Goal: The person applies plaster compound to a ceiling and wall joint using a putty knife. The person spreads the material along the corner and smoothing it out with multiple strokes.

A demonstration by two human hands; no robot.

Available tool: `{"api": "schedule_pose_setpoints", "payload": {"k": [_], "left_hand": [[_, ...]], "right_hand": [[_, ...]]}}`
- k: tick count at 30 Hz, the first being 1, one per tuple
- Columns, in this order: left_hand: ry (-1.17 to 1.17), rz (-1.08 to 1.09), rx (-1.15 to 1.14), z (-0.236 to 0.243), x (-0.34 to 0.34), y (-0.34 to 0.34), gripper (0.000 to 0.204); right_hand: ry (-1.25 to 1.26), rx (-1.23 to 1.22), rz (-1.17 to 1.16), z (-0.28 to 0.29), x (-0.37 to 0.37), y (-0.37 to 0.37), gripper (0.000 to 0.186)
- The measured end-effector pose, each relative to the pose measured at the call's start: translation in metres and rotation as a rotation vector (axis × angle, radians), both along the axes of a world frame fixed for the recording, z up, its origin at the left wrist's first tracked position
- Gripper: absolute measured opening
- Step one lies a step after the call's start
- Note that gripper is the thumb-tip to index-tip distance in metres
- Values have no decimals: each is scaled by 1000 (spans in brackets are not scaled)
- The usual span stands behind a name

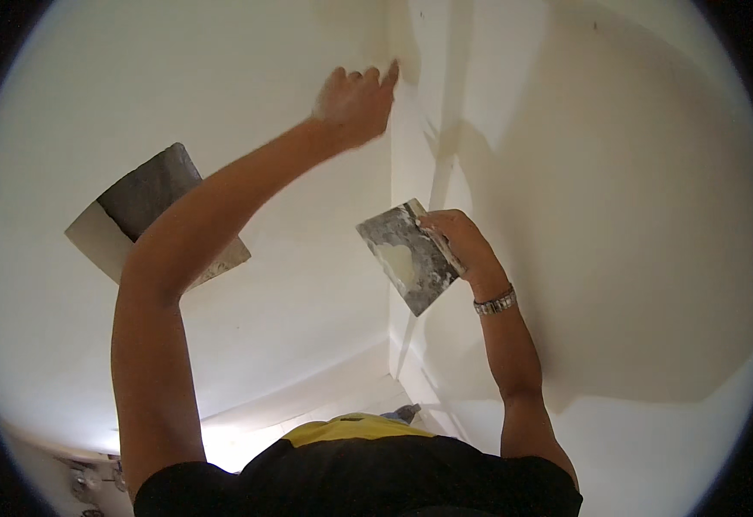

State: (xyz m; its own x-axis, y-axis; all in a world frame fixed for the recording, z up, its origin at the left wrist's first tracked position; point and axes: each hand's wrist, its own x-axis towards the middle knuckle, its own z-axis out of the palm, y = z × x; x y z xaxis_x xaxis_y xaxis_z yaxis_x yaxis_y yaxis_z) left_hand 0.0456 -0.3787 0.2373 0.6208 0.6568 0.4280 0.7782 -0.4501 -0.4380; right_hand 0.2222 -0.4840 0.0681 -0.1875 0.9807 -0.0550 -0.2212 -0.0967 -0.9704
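Observation:
My left hand (355, 105) is raised against the pale wall, with one finger stretched out and touching the inside corner (391, 159). The other fingers are bent, and nothing shows in them. Lower and to the right, my right hand (463, 243) is closed around the handle edge of a broad, flat putty knife (432, 258). Its grey metal blade is smeared with whitish filler, and a thicker cream patch (396, 263) lies on its face. The blade is tilted and is in front of the corner line. A metal-banded watch is on my right wrist.
Smooth off-white walls (282, 284) meet at the corner, and shadows fall over the right wall (618, 215). Behind my left forearm is a four-sided grey and beige recess or panel (105, 237). Bright light comes from low on the left, beside some blurred objects (84, 482).

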Motion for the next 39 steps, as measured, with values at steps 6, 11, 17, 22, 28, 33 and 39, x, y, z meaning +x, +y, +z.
{"api": "schedule_pose_setpoints", "payload": {"k": [6,11,17,22,28,33,39], "left_hand": [[-279,89,-138,52,-32,94,81],[-300,126,-404,11,-30,133,88],[-160,242,-668,-15,-43,145,89],[-342,231,-522,45,-26,169,75],[-173,276,-479,-46,-44,213,46],[134,108,-212,67,-45,191,20],[51,-76,608,135,-117,258,49]], "right_hand": [[-42,-170,-160,36,-18,-22,29],[46,-318,-330,36,-20,-29,25],[-3,-405,-374,28,-18,-25,38],[149,-393,-440,29,-15,-31,30],[147,-424,-384,13,-9,-26,27],[180,-346,-546,-10,-8,-41,29],[180,-398,-437,29,-24,-34,32]]}}
